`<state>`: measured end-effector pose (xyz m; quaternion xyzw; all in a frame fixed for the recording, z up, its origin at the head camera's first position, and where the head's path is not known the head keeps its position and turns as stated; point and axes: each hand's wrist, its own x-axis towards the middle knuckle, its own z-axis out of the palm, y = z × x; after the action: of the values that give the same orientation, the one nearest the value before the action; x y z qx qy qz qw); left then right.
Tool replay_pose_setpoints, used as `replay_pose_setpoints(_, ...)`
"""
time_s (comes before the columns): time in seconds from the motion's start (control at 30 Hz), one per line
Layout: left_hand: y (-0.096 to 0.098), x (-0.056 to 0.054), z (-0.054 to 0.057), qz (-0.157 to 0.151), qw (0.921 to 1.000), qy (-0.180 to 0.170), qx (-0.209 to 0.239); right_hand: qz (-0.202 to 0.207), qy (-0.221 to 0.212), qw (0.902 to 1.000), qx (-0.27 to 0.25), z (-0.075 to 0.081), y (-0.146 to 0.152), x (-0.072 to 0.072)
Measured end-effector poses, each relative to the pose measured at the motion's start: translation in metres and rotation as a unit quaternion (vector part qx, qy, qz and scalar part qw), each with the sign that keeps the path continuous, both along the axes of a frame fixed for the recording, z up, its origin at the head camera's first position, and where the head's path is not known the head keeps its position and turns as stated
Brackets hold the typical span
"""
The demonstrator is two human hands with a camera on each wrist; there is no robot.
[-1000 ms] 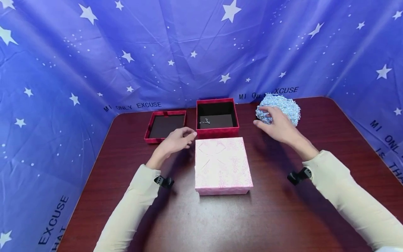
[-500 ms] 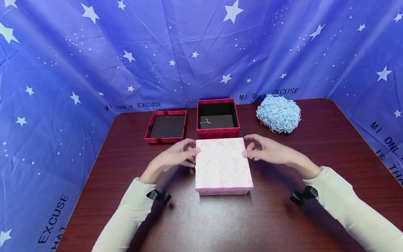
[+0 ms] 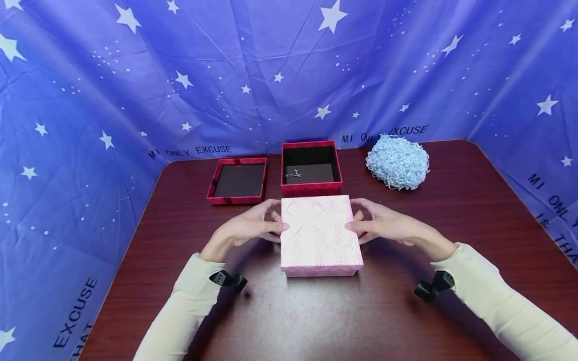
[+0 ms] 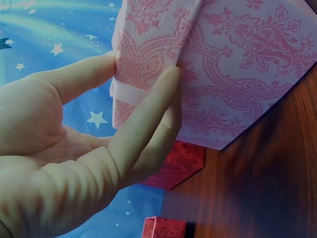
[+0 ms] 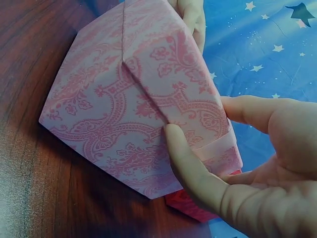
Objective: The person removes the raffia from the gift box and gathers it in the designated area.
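Observation:
A pink-and-white patterned gift box (image 3: 321, 271) with a bow on top stands on the table, its lid (image 3: 325, 245) on it. My left hand (image 3: 248, 225) pinches the lid's left side. In the left wrist view the thumb is at the top edge and the fingertips (image 4: 171, 77) are at the lower edge of the lid's side wall (image 4: 148, 39). On the opposite side my right hand (image 3: 386, 224) pinches the lid the same way, with a fingertip (image 5: 174, 131) at the seam between lid and box body (image 5: 114, 119).
Behind the gift box stands an open red box (image 3: 311, 189) with a small silvery chain (image 3: 294, 174) inside. Left of it lies a red lid (image 3: 237, 201), inside up. A heap of light blue paper shreds (image 3: 397, 163) sits at the back right. A starry blue curtain (image 3: 271, 110) borders the table (image 3: 316, 321).
My right hand has left the blue shreds and come to the gift box's right side. My left hand has moved in from near the red box, and both now grip the lid.

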<state>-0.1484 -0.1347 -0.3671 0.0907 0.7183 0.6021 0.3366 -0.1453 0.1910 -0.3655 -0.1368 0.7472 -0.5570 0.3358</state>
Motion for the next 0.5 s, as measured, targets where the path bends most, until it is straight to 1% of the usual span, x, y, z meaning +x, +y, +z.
replay_pose_setpoints(0.2,-0.001,-0.001,0.003,0.003,1.0000,-0.002,-0.002,0.004,0.007,1.0000,-0.004,0.001,0.000,0.000)
replay_pose_setpoints(0.5,-0.001,-0.002,0.010,0.000,1.0000,-0.001,0.002,0.001,0.012,0.9999,-0.006,0.009,0.000,0.000)
